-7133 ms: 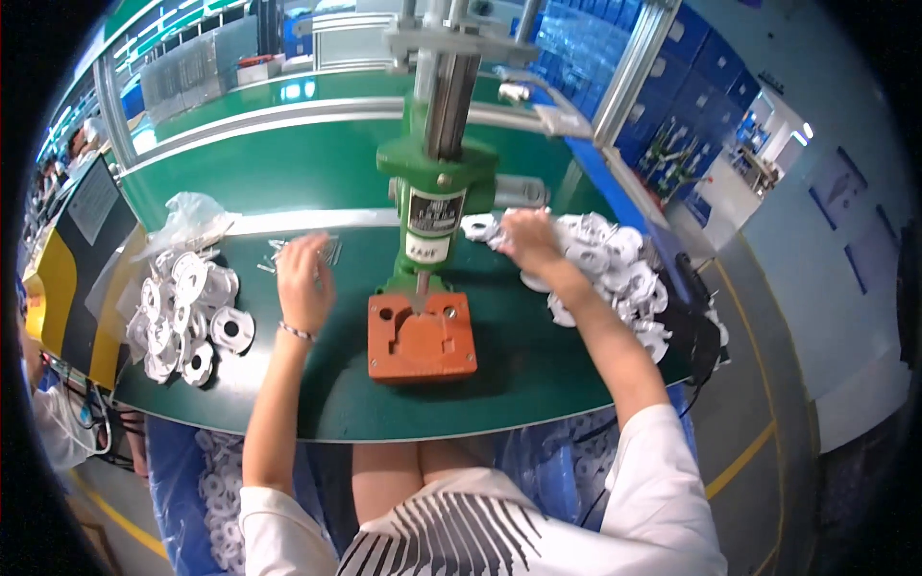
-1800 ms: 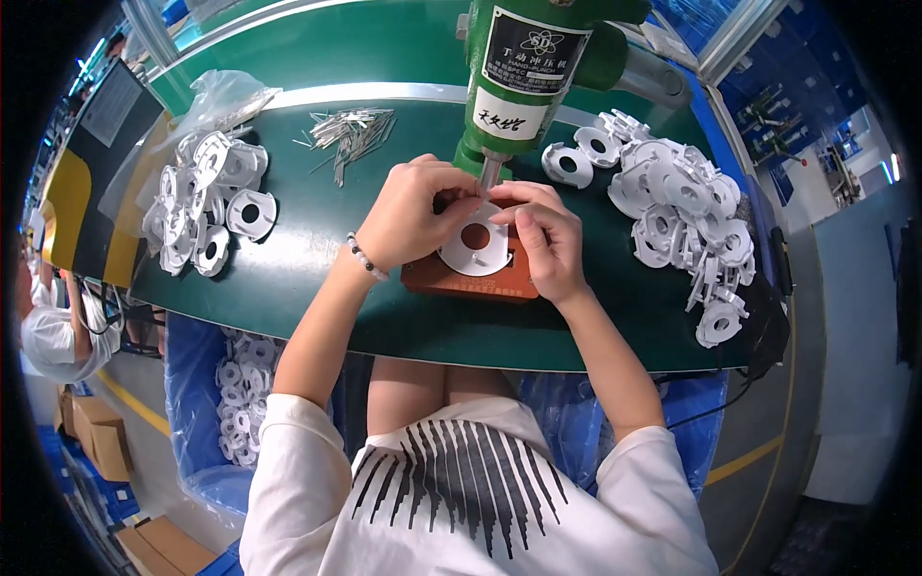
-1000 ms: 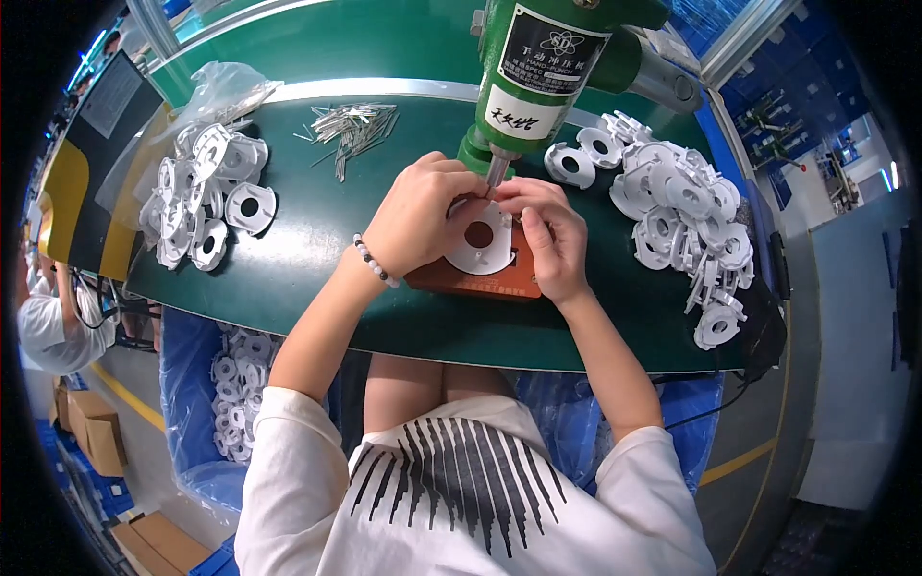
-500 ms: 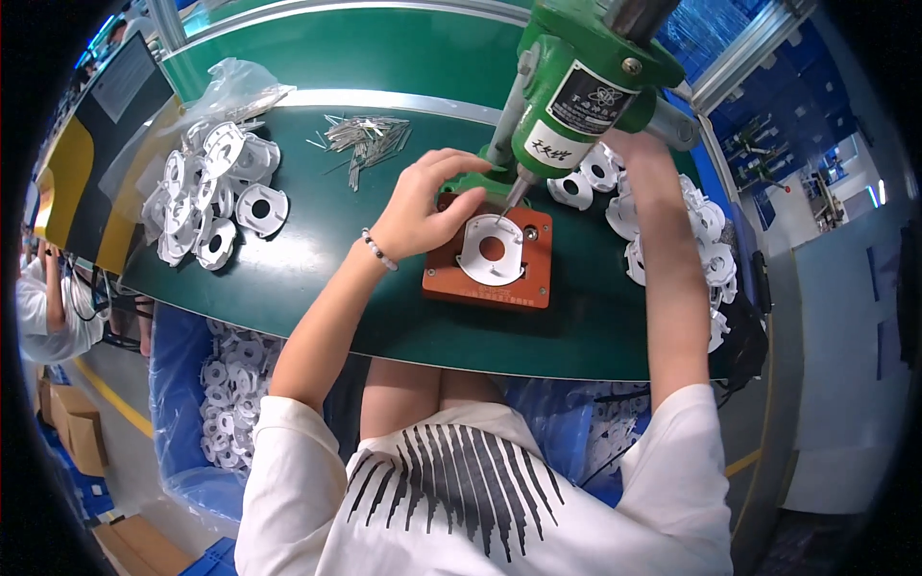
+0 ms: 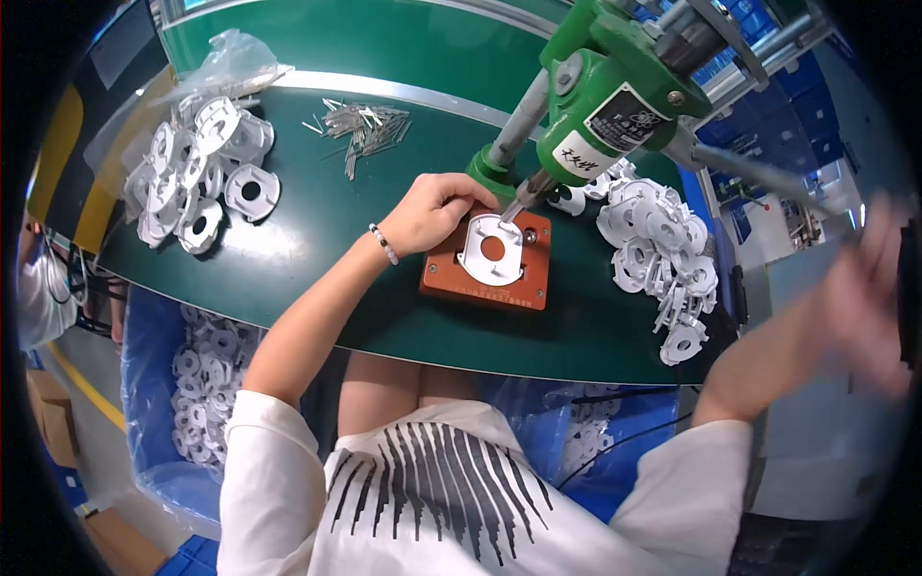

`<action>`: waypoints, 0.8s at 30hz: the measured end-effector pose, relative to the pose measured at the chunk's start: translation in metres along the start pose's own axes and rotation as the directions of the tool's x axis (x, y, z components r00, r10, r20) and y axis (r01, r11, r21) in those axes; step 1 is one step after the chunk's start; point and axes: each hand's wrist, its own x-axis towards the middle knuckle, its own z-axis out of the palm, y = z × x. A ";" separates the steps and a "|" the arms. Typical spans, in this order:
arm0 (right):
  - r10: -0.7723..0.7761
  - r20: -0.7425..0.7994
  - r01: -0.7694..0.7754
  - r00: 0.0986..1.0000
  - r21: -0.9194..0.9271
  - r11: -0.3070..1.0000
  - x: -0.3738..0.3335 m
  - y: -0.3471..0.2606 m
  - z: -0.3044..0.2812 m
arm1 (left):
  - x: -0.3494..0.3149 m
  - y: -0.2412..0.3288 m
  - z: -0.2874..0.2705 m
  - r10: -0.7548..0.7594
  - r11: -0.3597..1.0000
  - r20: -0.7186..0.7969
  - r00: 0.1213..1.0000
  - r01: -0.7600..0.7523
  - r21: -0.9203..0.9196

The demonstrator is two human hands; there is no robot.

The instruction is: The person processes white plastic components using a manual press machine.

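Note:
A white plastic part [image 5: 493,252] with a round hole lies on the orange fixture block [image 5: 480,293] in front of me. My left hand [image 5: 437,213] is at its upper left edge, fingers bent and drawn together; whatever they pinch is hidden. Just beside those fingertips, the tip of the green hand press [image 5: 600,120] comes down at the part's top edge. Far to the right, my right hand [image 5: 869,298] is smeared by motion below the end of the press lever [image 5: 759,168]; its fingers cannot be made out.
White plastic parts are heaped on the left [image 5: 197,168] and right [image 5: 663,240] of the green table [image 5: 317,230]. Thin metal pins [image 5: 365,130] lie at the back. Below the table edge stand blue-lined bins, the left one [image 5: 154,403] holding more white parts.
My right hand has swung from behind the press out to the far right. My left fingers have curled in closer to the part. The view has shifted, and the press lever now shows.

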 end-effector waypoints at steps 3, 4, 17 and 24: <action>-0.173 0.566 0.378 0.806 -0.267 0.887 -0.134 -0.016 0.015 | 0.000 0.000 0.000 0.019 1.000 -0.011 1.000 -0.019 0.016; -0.149 0.618 0.396 0.772 -0.284 0.874 -0.167 -0.014 0.020 | 0.000 0.000 0.000 0.032 0.999 -0.010 0.999 -0.032 0.020; 0.020 0.094 0.052 0.995 -0.697 0.715 0.025 0.080 -0.033 | 0.000 -0.001 -0.001 0.050 0.999 0.052 0.997 -0.050 0.008; 0.787 0.406 -0.876 0.465 0.337 0.344 -0.074 0.200 0.004 | -0.002 0.007 -0.003 0.231 0.956 0.016 0.973 -0.230 0.180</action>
